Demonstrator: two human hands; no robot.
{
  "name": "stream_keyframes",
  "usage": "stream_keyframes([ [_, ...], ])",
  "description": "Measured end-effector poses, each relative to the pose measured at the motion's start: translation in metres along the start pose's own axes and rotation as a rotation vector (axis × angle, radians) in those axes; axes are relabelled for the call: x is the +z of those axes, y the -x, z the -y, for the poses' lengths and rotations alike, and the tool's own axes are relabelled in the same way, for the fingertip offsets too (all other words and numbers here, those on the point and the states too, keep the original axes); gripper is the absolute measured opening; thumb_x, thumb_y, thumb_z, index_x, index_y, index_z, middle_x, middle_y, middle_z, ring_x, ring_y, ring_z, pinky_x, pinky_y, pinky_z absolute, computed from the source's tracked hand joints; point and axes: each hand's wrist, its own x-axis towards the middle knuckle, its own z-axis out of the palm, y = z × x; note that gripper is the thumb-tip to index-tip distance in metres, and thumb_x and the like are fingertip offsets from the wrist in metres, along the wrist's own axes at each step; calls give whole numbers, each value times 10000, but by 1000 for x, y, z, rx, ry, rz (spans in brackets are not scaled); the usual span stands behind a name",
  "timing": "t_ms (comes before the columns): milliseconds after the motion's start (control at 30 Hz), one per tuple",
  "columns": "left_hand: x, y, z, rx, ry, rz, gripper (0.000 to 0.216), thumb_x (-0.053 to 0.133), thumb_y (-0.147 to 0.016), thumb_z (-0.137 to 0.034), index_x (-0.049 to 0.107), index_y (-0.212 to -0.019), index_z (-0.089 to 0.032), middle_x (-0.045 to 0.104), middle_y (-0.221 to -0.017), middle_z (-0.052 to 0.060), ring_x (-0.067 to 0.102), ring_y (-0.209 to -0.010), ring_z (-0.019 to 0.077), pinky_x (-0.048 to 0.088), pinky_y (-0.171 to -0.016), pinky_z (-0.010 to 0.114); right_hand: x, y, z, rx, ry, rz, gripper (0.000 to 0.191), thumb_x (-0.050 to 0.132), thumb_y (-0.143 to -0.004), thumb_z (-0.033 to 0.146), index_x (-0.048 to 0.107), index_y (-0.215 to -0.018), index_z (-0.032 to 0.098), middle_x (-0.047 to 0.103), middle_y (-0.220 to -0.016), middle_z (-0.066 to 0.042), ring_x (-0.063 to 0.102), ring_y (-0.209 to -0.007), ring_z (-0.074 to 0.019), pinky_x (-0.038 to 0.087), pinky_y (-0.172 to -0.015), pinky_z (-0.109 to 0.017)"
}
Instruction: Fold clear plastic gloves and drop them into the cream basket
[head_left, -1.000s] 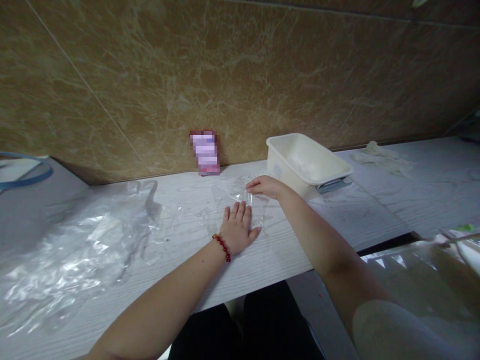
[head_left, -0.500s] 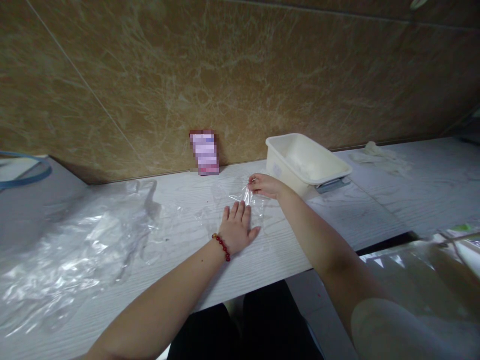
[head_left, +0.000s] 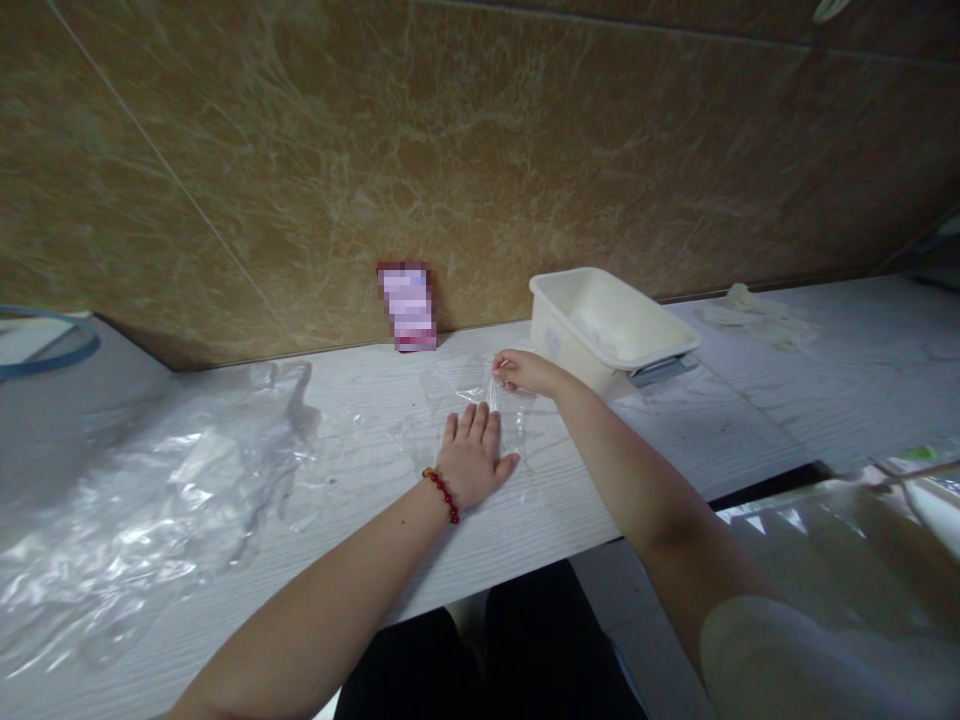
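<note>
A thin clear plastic bag [head_left: 512, 412] lies on the white wood-grain table [head_left: 559, 490]. My left hand [head_left: 472, 457], with a red bead bracelet at the wrist, presses flat on the near part of it, fingers spread. Just beyond, my right hand [head_left: 523, 371] pinches a gathered fold of the same plastic between thumb and fingers. The fold runs taut toward my left fingertips. Parts of the bag under my left palm are hidden, and its outline is hard to see.
A cream plastic bin [head_left: 611, 320] stands right of my right hand, near the wall. Behind the bag, a pixelated phone-like object [head_left: 409, 308] leans on the marbled wall. Crumpled clear plastic [head_left: 172, 490] covers the left side. Pale gloves [head_left: 757, 315] lie at the right.
My right hand has closed a little more around the plastic fold and shifted slightly left. My left hand keeps its flat press.
</note>
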Motion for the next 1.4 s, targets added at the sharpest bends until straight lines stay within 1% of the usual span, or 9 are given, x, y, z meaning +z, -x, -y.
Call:
stream_keyframes([
  [167,0,0,0,1,-3,-2,683,174,-825,-542,288,-1320,-85,251,-1395,151,182,-1283,291,135,-1019,480,5,2,2,18,31,50,41,456,-812,251,440,-816,213,467,-483,82,430,-387,-50,291,-371,-123],
  [300,1,0,0,0,-3,-7,671,179,-825,-544,293,-1319,-104,254,-1396,142,180,-1285,283,132,-1019,480,6,5,8,74,-138,72,57,478,-804,225,425,-800,202,491,-550,70,500,-444,-54,329,-399,-127],
  [567,2,-1,0,-3,4,-10,678,172,-823,-549,287,-1323,-107,257,-1395,142,174,-1287,283,123,-1022,476,1,8,15,108,-272,5,99,529,-766,183,430,-763,185,521,-604,58,495,-471,-36,299,-404,-120],
  [800,-1,0,-1,-2,5,4,679,177,-826,-541,280,-1324,-91,246,-1397,151,176,-1286,286,125,-1023,472,-13,7,4,20,-312,90,220,575,-685,113,459,-858,186,568,-701,30,552,-636,-69,420,-571,-174],
  [867,-1,0,0,-2,4,2,679,174,-826,-541,277,-1325,-91,248,-1397,150,178,-1286,287,126,-1022,475,-13,4,0,-33,-239,47,218,558,-678,96,479,-863,181,574,-745,15,553,-663,-78,433,-605,-198],
  [1000,1,0,0,-4,6,-5,681,172,-826,-544,281,-1325,-94,251,-1396,149,182,-1285,287,124,-1024,474,-9,-3,-4,-201,102,-198,171,479,-700,76,542,-827,172,589,-789,1,540,-691,-89,426,-663,-224],
  [1067,1,0,0,-2,11,-9,683,176,-825,-543,287,-1322,-88,251,-1395,154,182,-1284,292,125,-1024,476,-6,-6,-4,-282,258,-259,186,455,-705,67,578,-794,174,597,-807,-2,537,-724,-97,417,-714,-236],
  [1233,-2,-1,-2,-10,16,-2,673,211,-825,-529,289,-1323,-83,248,-1394,159,187,-1280,300,129,-1021,481,-3,-13,-7,-445,437,-308,228,434,-674,19,613,-688,161,561,-822,-26,517,-818,-117,394,-784,-239],
  [1400,-3,1,-2,-24,27,-2,666,260,-818,-520,296,-1321,-85,239,-1398,159,182,-1279,314,140,-1020,480,-2,-18,-15,-423,485,-248,250,405,-719,36,619,-743,164,585,-775,-12,525,-783,-113,397,-769,-239],
])
